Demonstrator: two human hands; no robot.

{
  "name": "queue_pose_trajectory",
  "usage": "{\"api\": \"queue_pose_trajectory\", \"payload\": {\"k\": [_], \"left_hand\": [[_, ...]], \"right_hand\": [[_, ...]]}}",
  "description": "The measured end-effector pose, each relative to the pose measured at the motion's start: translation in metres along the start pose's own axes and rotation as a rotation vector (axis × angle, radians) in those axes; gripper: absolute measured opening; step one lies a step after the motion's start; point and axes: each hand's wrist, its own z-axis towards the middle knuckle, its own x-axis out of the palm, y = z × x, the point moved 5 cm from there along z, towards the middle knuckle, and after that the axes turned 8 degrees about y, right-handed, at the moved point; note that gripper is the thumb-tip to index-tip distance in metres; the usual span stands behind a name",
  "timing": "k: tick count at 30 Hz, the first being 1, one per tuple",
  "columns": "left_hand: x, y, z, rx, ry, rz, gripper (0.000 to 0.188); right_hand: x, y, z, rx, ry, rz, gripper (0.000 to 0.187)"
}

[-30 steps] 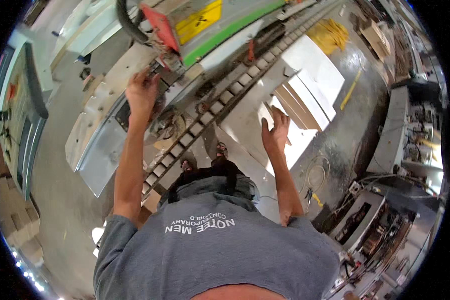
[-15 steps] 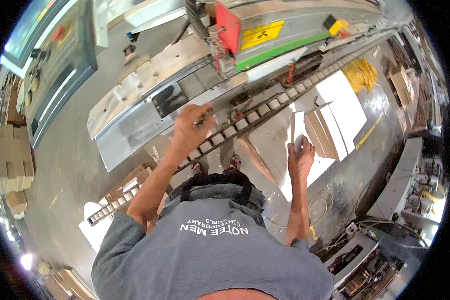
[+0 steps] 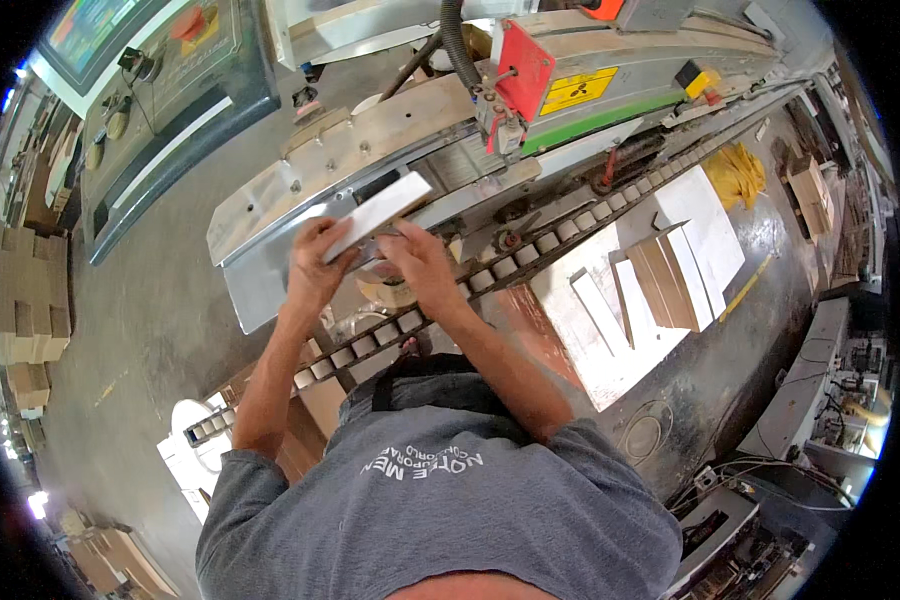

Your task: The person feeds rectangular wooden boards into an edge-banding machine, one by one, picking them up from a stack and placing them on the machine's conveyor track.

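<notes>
A narrow white board strip (image 3: 385, 213) is held up in front of me, slanting up to the right above the machine's metal infeed table (image 3: 260, 290). My left hand (image 3: 317, 262) is closed around its left end, thumb along the near side. My right hand (image 3: 425, 265) has its fingers bent against the near edge, toward the strip's right end. The strip hides part of the machine bed. Below both hands runs a slanting track of pale square pads (image 3: 505, 267).
On a white sheet (image 3: 610, 375) at right stand several cut boards (image 3: 660, 285), with a loose white strip (image 3: 597, 308) beside them. A yellow cloth (image 3: 735, 178) lies beyond. A machine with a red cover (image 3: 523, 65) rises ahead, and a control panel (image 3: 180, 120) stands at far left.
My right hand has come from the boards at right to the middle, beside my left hand. The white strip is now up over the infeed table, and my left hand has shifted left onto it.
</notes>
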Motion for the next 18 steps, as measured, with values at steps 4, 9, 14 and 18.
{"api": "queue_pose_trajectory", "payload": {"k": [4,9,14,18], "left_hand": [[-0.028,0.029,0.0,0.132,-0.069,0.28,0.05],[-0.05,0.033,-0.013,0.064,-0.249,0.385,0.046],[-0.056,0.068,-0.029,-0.183,-0.179,0.263,0.038],[-0.055,0.074,-0.023,-0.117,-0.202,0.194,0.036]], "right_hand": [[0.028,-0.028,0.027,0.087,-0.113,0.024,0.065],[0.041,-0.052,0.061,-0.004,-0.074,0.023,0.071],[0.047,-0.05,0.068,0.054,-0.057,-0.05,0.017],[0.049,-0.048,0.068,0.006,-0.066,-0.022,0.019]]}}
